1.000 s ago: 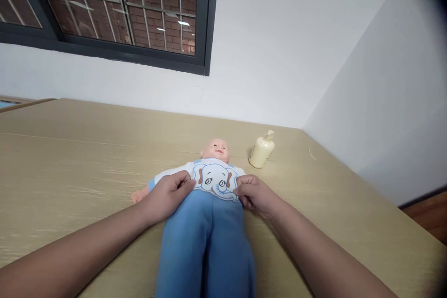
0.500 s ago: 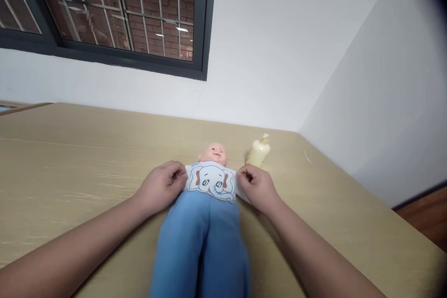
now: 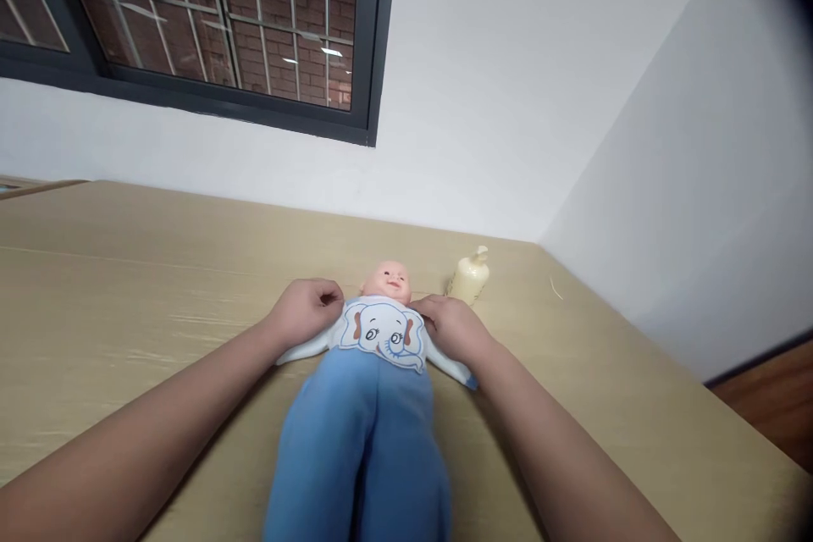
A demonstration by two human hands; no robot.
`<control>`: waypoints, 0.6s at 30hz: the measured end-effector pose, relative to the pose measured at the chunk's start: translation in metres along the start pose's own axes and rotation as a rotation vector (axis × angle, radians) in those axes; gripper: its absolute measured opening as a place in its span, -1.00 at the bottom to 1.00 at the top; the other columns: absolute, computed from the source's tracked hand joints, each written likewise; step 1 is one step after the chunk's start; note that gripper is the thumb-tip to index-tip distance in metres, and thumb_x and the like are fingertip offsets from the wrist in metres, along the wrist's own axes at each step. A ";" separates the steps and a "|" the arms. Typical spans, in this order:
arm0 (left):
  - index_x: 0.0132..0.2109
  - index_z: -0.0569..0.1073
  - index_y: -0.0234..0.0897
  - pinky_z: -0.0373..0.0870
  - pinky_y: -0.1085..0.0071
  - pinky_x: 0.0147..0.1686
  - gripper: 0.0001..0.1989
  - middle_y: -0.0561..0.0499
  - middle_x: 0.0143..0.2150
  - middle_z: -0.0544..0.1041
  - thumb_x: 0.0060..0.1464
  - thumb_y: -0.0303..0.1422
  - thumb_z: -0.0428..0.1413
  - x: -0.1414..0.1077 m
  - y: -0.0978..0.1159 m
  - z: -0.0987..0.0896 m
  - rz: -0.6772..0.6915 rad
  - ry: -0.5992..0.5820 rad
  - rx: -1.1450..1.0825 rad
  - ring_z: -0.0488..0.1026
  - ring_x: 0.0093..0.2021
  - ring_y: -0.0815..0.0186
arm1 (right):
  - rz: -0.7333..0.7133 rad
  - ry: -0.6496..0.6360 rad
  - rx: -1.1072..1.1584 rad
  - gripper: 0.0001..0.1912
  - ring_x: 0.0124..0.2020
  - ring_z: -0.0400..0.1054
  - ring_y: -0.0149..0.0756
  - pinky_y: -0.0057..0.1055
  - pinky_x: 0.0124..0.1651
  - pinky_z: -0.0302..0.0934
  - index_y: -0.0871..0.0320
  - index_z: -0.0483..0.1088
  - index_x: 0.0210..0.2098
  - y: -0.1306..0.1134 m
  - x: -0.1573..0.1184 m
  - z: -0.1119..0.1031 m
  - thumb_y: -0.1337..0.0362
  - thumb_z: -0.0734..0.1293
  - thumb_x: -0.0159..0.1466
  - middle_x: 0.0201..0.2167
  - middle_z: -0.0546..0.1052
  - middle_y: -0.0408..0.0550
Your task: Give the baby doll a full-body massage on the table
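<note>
A baby doll point(image 3: 391, 280) lies face up on the wooden table, its head toward the wall. It wears a white top point(image 3: 383, 332) with an elephant picture and blue trousers point(image 3: 359, 440). My left hand point(image 3: 309, 310) pinches at the top's shoulder on the picture's left side, fingers closed. At the other shoulder, close to the doll's neck, my right hand point(image 3: 452, 323) has its fingers closed on the top. Both white sleeves spread outward below my hands, the right one with a blue cuff.
A pale yellow pump bottle point(image 3: 471, 276) stands behind my right hand. A thin pale strip point(image 3: 556, 287) lies on the table point(image 3: 603, 389) farther right. White walls and a barred window point(image 3: 222, 25) rise behind.
Both hands have moved up from the sleeves to the shoulders of the top, the right one inward toward the neck. The sleeves now show more fully.
</note>
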State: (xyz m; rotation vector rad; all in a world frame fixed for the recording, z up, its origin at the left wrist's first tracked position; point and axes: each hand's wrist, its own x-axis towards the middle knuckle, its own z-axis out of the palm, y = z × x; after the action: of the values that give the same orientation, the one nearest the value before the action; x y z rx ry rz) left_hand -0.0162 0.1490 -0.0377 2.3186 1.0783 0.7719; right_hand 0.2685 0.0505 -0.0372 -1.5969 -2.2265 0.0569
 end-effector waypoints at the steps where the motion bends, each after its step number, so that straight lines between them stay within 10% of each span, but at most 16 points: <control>1: -0.38 0.58 -0.21 0.37 0.39 -0.31 -0.80 0.04 -0.36 0.63 0.10 -0.27 0.10 -0.002 -0.003 0.000 -0.010 0.005 -0.047 0.56 -0.29 0.20 | -0.010 0.002 -0.007 -0.63 -0.06 0.51 -0.19 -0.33 -0.01 0.31 -0.01 0.55 0.04 0.002 -0.001 0.001 0.37 0.22 0.35 -0.07 0.64 -0.07; 18: -0.04 0.65 -0.09 0.43 0.39 -0.02 -0.69 0.08 0.00 0.65 0.25 -0.24 0.04 -0.004 -0.006 0.007 0.011 -0.127 -0.268 0.56 0.02 0.18 | -0.047 -0.004 0.013 -0.62 -0.04 0.51 -0.16 -0.27 0.02 0.34 0.02 0.52 0.08 0.008 -0.007 0.006 0.35 0.20 0.37 -0.06 0.64 -0.04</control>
State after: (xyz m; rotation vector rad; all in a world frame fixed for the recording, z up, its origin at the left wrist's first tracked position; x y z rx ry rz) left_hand -0.0167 0.1481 -0.0472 2.1167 0.8509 0.7153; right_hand 0.2756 0.0483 -0.0472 -1.5386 -2.2609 0.0623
